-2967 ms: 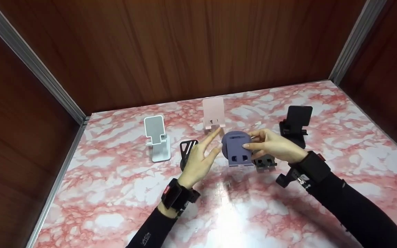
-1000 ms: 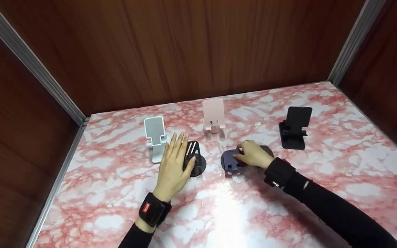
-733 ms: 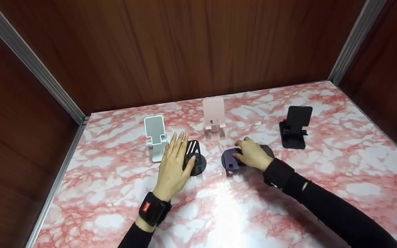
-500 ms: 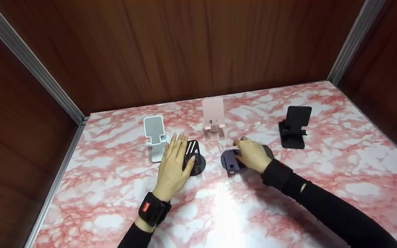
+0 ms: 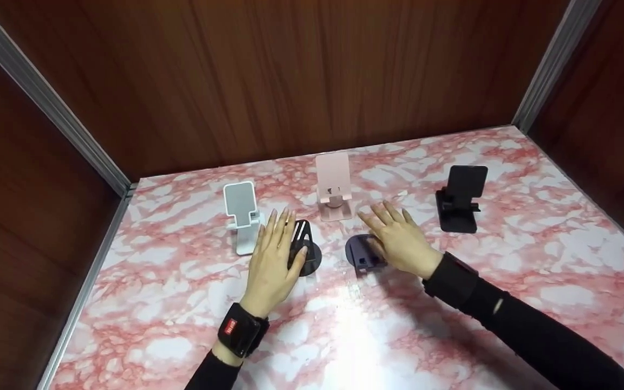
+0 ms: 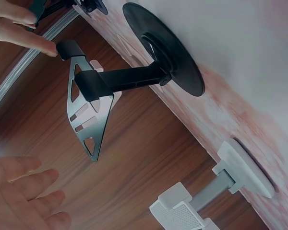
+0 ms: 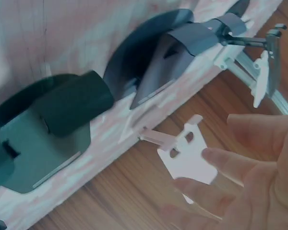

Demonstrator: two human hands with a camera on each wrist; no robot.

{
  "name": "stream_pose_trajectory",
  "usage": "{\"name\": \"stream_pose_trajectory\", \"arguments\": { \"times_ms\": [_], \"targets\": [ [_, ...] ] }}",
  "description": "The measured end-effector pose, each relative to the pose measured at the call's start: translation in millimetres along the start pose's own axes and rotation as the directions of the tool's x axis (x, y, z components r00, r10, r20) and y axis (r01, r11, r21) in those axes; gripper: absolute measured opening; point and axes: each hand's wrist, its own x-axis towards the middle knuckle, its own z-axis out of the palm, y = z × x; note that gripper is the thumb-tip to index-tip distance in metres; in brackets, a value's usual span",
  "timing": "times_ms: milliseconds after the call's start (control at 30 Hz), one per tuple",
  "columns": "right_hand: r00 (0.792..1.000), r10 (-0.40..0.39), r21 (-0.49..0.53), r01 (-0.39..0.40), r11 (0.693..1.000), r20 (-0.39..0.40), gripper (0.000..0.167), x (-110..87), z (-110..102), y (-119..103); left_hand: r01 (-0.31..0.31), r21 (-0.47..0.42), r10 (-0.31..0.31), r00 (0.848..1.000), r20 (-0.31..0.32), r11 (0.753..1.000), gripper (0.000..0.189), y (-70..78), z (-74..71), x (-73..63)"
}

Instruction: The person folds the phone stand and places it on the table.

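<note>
My left hand (image 5: 271, 260) is held out flat with straight fingers, overlapping the left side of a black slotted phone stand (image 5: 309, 254). In the left wrist view that stand (image 6: 134, 79) is upright on its round base, and the left palm (image 6: 19, 196) is apart from it. My right hand (image 5: 401, 238) spreads its fingers over the right part of a purple phone stand (image 5: 359, 254), holding nothing. The right wrist view shows the purple stand (image 7: 182, 48) folded low on its round base beside a folded dark green phone stand (image 7: 57, 124), which the right hand hides from the head view.
A white phone stand (image 5: 241, 208) stands at the left, a pink one (image 5: 333, 179) at the back middle, and a black one (image 5: 463, 195) at the right. Wooden panels (image 5: 312, 81) enclose the marbled red-and-white table (image 5: 182, 325).
The right hand gripped the raised purple stand, then set it on the table and folded it; now it has let go, fingers spread. The left hand moved left to the black slotted stand and stayed.
</note>
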Motion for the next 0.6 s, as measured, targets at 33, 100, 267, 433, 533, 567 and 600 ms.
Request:
{"name": "stream_pose_trajectory", "arguments": {
  "times_ms": [33,100,267,433,533,567,600],
  "targets": [
    [1.0,-0.008,0.009,0.008,1.0,0.003,0.054,-2.0,-1,0,-0.003,0.005,0.003,1.0,0.0,1.0,0.063,0.0,0.7,-0.4],
    [1.0,-0.025,0.028,0.025,0.999,0.008,0.058,-6.4,-2,-1,-0.007,0.015,0.007,1.0,0.001,1.0,0.063,0.4,2.1,-1.3],
    [0.998,-0.057,0.042,0.058,0.997,-0.017,0.063,-15.7,-2,-3,-0.016,0.04,0.015,1.0,0.013,0.999,0.062,3.5,5.2,-1.7],
    [0.993,-0.09,0.015,0.092,0.996,-0.075,0.064,-21.4,0,0,-0.024,0.072,0.022,0.999,0.033,0.997,0.063,9.4,8.7,2.5],
    [0.992,-0.097,0.005,0.097,0.995,-0.08,0.064,-23.9,1,2,-0.024,0.107,0.018,0.998,0.056,0.994,0.065,13.4,11.1,4.7],
    [0.993,-0.094,0.005,0.095,0.995,-0.077,0.064,-24.4,1,3,-0.025,0.115,0.018,0.998,0.061,0.993,0.065,14.6,11.7,5.2],
    [0.993,-0.091,0.004,0.092,0.996,-0.076,0.064,-25.0,1,3,-0.027,0.121,0.019,0.998,0.065,0.992,0.066,15.9,12.3,5.4]
  ]
}}
